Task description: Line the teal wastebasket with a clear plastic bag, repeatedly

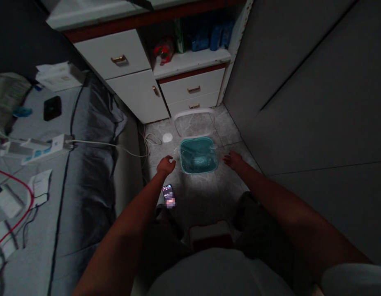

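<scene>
A teal basin (199,156) with a clear liner or liquid inside stands on the tiled floor in front of me. Behind it a pale, ring-shaped rim or handle (195,112) stands upright. My left hand (166,165) is just left of the basin, its fingers apart and nothing in them. To the basin's right, my right hand (232,159) has its fingers spread and is also bare. Neither hand touches the basin. A lit phone (168,195) lies below my left hand.
A bed (85,164) with a power strip (51,149), cables and a dark phone (52,108) is at left. White cabinets (141,92) stand ahead, a grey panel wall (301,102) at right. A white round object (167,137) and a cord lie on the floor.
</scene>
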The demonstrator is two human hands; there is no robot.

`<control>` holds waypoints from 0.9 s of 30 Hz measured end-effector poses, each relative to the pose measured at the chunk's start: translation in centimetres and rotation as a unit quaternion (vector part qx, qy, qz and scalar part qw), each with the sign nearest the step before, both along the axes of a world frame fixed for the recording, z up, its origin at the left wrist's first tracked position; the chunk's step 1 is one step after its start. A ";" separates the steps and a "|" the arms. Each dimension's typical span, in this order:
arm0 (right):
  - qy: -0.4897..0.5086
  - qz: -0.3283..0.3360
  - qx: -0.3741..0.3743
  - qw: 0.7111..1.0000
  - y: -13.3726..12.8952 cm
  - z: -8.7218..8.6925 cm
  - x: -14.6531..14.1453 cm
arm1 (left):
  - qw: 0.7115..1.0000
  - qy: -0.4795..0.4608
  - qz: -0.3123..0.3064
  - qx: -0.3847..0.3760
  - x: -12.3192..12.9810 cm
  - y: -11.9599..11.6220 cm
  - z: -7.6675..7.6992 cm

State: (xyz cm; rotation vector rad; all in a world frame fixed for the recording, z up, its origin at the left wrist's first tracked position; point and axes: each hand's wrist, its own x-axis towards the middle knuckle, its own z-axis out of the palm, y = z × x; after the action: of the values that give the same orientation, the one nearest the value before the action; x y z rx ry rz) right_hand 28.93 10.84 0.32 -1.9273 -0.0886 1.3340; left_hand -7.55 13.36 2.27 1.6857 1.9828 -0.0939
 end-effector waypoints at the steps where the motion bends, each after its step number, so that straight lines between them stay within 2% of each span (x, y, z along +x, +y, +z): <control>1: -0.005 -0.003 -0.003 1.000 -0.3 0.2 0.0 | 1.000 0.010 -0.005 0.018 0.0 -0.3 0.2; 4: -0.047 0.042 0.015 0.998 -1.4 1.1 -0.5 | 0.994 0.042 -0.056 0.078 0.5 -1.6 1.3; 7: -0.108 0.152 0.068 0.980 -2.3 2.0 -1.8 | 0.983 0.048 -0.146 0.104 1.6 -3.2 2.4; 9: -0.144 0.243 0.096 0.954 -2.9 2.5 -2.9 | 0.970 0.043 -0.212 0.108 2.6 -4.3 2.9; 11: -0.196 0.339 0.126 0.912 -3.8 2.6 -3.8 | 0.956 0.038 -0.268 0.109 3.6 -5.5 3.0; 14: -0.307 0.466 0.181 0.810 -5.2 2.5 -5.0 | 0.940 0.028 -0.320 0.115 5.1 -7.2 2.4; 16: -0.377 0.522 0.206 0.737 -6.0 2.4 -5.6 | 0.936 0.033 -0.325 0.128 6.0 -8.5 1.8; 19: -0.435 0.574 0.223 0.657 -6.3 2.2 -6.4 | 0.941 0.056 -0.297 0.153 7.2 -9.9 0.9; 22: -0.449 0.620 0.225 0.603 -5.2 1.5 -7.0 | 0.940 0.065 -0.297 0.155 7.9 -10.2 0.4; 27: -0.413 0.692 0.207 0.554 -1.6 -1.8 -7.4 | 0.923 0.060 -0.358 0.126 8.1 -8.6 -0.5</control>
State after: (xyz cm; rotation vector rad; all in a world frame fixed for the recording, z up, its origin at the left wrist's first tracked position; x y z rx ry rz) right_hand 21.49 9.28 -1.50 -1.6787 -2.5607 0.7528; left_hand 0.58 4.77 1.80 2.5590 1.3950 -0.2118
